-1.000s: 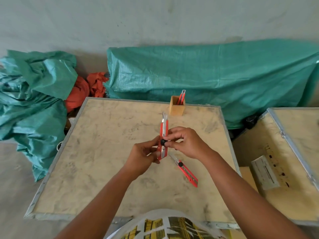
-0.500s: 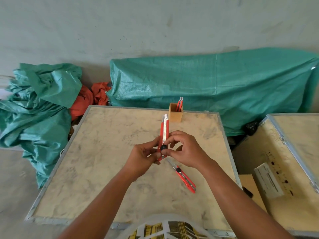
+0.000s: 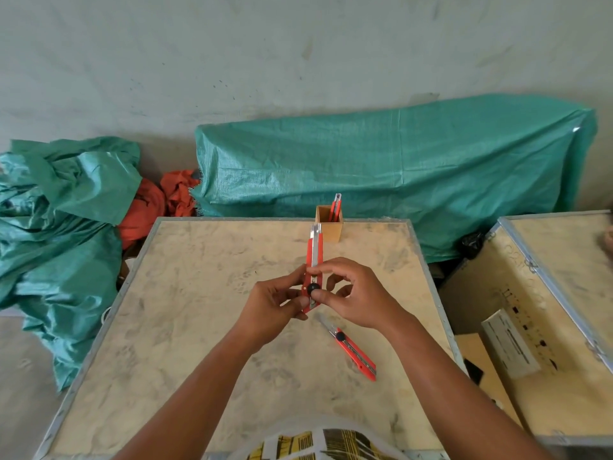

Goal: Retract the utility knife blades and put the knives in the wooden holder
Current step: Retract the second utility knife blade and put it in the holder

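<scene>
I hold a red utility knife upright above the table's middle, its metal tip pointing away from me. My left hand grips its lower body from the left. My right hand pinches it from the right, thumb at the black slider knob. A second red utility knife lies flat on the table just right of my hands, its blade end towards them. The small wooden holder stands at the table's far edge with one red knife upright in it.
The plywood table has a metal rim. A second wooden crate stands to the right with a gap between. Green tarpaulin bundles lie behind the table and to the left, with orange cloth between them.
The held knife's exposed blade tip has shortened slightly. My hands stayed close together on the knife; the view tilted so the scene sits lower in the frame.
</scene>
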Available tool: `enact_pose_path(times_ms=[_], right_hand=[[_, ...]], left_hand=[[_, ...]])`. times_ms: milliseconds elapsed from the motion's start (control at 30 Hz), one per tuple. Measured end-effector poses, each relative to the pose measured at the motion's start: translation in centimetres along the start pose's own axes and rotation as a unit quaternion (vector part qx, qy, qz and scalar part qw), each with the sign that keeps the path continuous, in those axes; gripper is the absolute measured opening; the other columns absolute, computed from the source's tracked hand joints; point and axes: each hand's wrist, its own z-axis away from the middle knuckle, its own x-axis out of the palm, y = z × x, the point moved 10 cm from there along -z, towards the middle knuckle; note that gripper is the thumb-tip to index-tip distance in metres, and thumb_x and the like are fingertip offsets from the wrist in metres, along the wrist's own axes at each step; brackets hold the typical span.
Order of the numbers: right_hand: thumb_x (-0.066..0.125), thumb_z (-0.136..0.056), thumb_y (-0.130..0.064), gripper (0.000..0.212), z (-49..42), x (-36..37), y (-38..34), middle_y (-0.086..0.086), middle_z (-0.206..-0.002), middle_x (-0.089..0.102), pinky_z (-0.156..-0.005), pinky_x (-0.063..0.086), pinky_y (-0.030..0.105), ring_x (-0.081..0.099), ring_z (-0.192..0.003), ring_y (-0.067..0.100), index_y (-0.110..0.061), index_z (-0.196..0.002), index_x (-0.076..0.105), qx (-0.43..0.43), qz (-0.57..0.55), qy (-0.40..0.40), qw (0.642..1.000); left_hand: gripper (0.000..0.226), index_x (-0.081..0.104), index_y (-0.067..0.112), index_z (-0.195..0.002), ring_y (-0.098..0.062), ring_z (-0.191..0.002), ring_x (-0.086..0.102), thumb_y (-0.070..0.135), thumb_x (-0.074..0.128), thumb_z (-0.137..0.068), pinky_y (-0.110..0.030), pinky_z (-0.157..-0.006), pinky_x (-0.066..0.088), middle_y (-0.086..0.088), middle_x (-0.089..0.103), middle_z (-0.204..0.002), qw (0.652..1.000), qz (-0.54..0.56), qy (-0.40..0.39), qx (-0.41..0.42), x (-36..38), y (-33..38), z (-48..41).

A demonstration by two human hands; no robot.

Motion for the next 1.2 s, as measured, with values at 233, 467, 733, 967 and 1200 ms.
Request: enact_pose_path(times_ms=[233,467,733,967,1200], right_hand=[[0.086,-0.078,-0.03,0.019,-0.7,-1.1,1.2,-0.013,-0.098,0.069,-0.063,0.054,0.019,0.067,-0.086,0.01,-0.025,-0.091,0.073,0.011,0.002,0.046,0.999],[0.071,-0.094,-0.023,0.025,-2.4,-2.2,4.2,-0.012,-0.119,0.072,-0.073,0.063,0.024,0.07,-0.098,0.004,-0.032,-0.118,0.073,0.058,-0.065,0.066,0.994],[0.072,-0.092,-0.008,0.035,-8.0,-5.1,7.9,-0.013,-0.115,0.073,-0.067,0.064,0.023,0.073,-0.092,0.005,-0.034,-0.116,0.075,0.079,-0.07,0.09,0.99],[0.075,-0.089,-0.006,0.029,-16.4,-10.0,12.4,-0.015,-0.101,0.076,-0.075,0.064,0.031,0.074,-0.09,0.007,-0.026,-0.11,0.078,0.069,-0.04,0.179,0.981],[0.073,-0.089,-0.005,0.024,-23.2,-10.9,17.5,0.001,-0.107,0.08,-0.081,0.058,0.015,0.075,-0.089,0.011,-0.016,-0.11,0.079,0.052,0.061,0.253,0.964]], left_hand=[[0.058,0.061,0.034,-0.131,-0.012,-0.099,0.073,-0.004,0.068,-0.089,-0.024,-0.065,0.061,0.016,0.074,-0.117,1.0,-0.014,-0.015,-0.002,0.9,0.0,-1.6],[0.06,0.063,0.04,-0.128,-0.012,-0.096,0.072,-0.006,0.066,-0.089,-0.025,-0.064,0.061,0.014,0.076,-0.113,0.999,-0.046,-0.015,-0.018,1.1,-1.2,-4.0],[0.073,0.058,0.068,-0.11,0.005,-0.093,0.068,-0.002,0.065,-0.091,-0.018,-0.063,0.059,0.039,0.07,-0.1,0.994,-0.103,-0.03,-0.025,1.9,-2.1,-11.3],[0.047,0.068,0.034,-0.123,-0.001,-0.09,0.068,0.0,0.065,-0.09,-0.027,-0.083,0.059,0.011,0.073,-0.116,0.989,-0.145,0.022,-0.017,1.4,-3.1,-22.3],[0.062,0.049,0.017,-0.142,-0.024,-0.137,0.045,0.016,0.075,-0.086,-0.034,-0.107,0.04,0.002,0.054,-0.145,0.959,-0.27,0.058,-0.063,0.8,-6.9,-31.5]])
